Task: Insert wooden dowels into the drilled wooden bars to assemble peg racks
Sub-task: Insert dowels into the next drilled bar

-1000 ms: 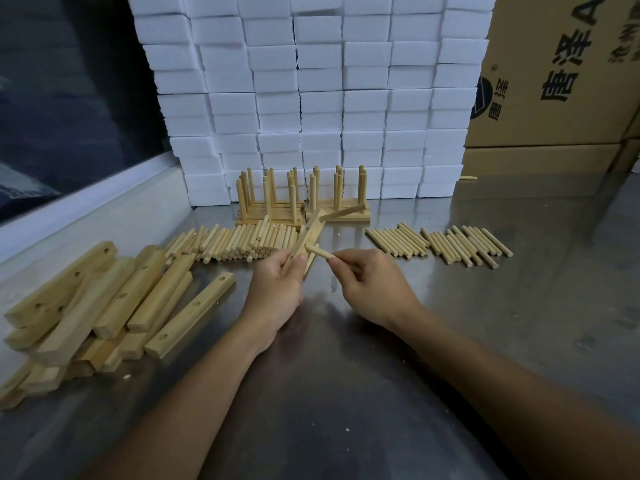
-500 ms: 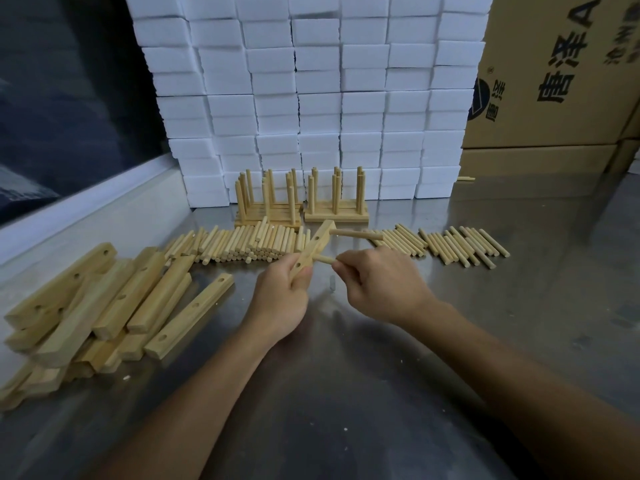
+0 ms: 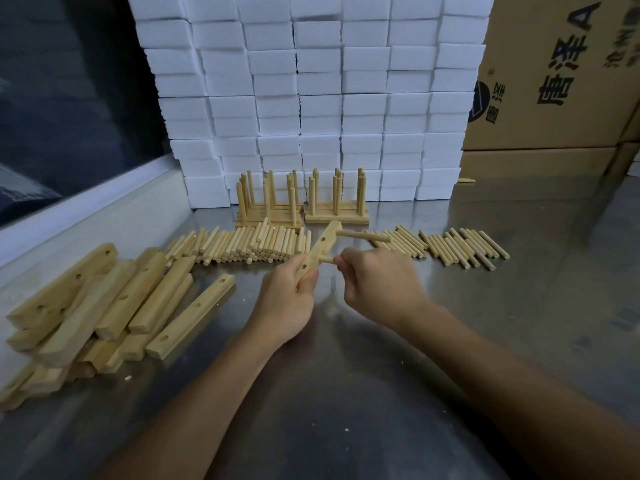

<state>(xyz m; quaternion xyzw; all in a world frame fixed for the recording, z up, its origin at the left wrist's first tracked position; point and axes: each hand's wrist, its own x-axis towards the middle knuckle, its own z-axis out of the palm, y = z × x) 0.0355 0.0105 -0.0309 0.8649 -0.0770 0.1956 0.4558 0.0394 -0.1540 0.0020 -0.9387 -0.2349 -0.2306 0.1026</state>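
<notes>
My left hand (image 3: 287,299) grips the near end of a drilled wooden bar (image 3: 323,242), which slants up and away over the steel table. One dowel (image 3: 363,236) sticks out sideways to the right from the bar's far end. My right hand (image 3: 379,280) pinches a second dowel (image 3: 326,259), its tip at a hole in the bar just above my left thumb. Most of that dowel is hidden in my fingers.
Drilled bars (image 3: 104,306) lie heaped at the left. Loose dowels lie in a left pile (image 3: 242,245) and a right row (image 3: 457,247). Finished peg racks (image 3: 301,202) stand before stacked white blocks (image 3: 311,98). Cardboard boxes (image 3: 554,81) stand at the right.
The bar has tipped to a steeper slant, so its far dowel now points right. My right hand has brought the second dowel's tip up to the bar's hole.
</notes>
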